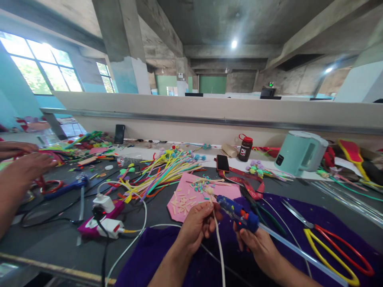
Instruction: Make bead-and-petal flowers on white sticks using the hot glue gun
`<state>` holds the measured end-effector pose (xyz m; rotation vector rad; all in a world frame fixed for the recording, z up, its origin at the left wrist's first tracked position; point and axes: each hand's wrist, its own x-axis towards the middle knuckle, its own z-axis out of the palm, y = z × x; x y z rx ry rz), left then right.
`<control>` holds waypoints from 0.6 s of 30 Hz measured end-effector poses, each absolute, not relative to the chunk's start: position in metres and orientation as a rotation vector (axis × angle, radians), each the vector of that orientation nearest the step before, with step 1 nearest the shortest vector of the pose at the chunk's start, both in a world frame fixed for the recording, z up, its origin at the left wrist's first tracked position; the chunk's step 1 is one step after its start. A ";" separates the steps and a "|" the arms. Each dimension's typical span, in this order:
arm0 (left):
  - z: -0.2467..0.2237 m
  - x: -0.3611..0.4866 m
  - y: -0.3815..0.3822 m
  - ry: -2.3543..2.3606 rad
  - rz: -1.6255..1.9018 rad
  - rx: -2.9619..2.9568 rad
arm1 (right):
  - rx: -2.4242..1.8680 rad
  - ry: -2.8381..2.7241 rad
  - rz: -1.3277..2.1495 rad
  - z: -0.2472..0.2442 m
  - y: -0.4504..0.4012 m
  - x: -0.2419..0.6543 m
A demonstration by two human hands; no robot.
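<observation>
The left hand (194, 225) is pinching a slender cream stem (220, 245) just under its knobbly cream head (210, 191), with thumb and fingers closing together on it. The stem is running lengthwise away from the wearer: its loose end is trailing down toward the near edge of the view, and its head is pointing forward, standing just beyond the fingertips. The right hand (261, 249) is wrapping its fingers around a blue glue gun (237, 212), which is lying aslant, its nozzle aiming forward and to the left, at the head. A clear glue stick (299, 252) is sticking out of its back end, slanting toward the near right.

So the nozzle is coming in from the right side of the head, while the left fingers are gripping from below, on the near side. The left hand is the nearer of the two to the head; the right is sitting farther back, with the gun's length bridging between. The tip seems to be sitting very near the head, though blur is hiding whether they are touching. Beyond the left fingers, a pink sheet (176, 206) is bearing short cream pieces (183, 201), lying on the table (68, 249) just ahead and to the left.
</observation>
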<state>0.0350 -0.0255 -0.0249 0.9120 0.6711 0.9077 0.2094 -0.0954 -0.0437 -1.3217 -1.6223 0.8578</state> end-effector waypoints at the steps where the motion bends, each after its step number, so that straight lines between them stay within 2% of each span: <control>1: -0.025 0.035 -0.026 0.672 0.910 0.910 | -1.327 -1.630 0.850 -0.043 -0.095 0.210; 18: -0.023 0.036 -0.026 0.690 0.893 0.932 | -1.334 -1.677 0.781 -0.043 -0.093 0.212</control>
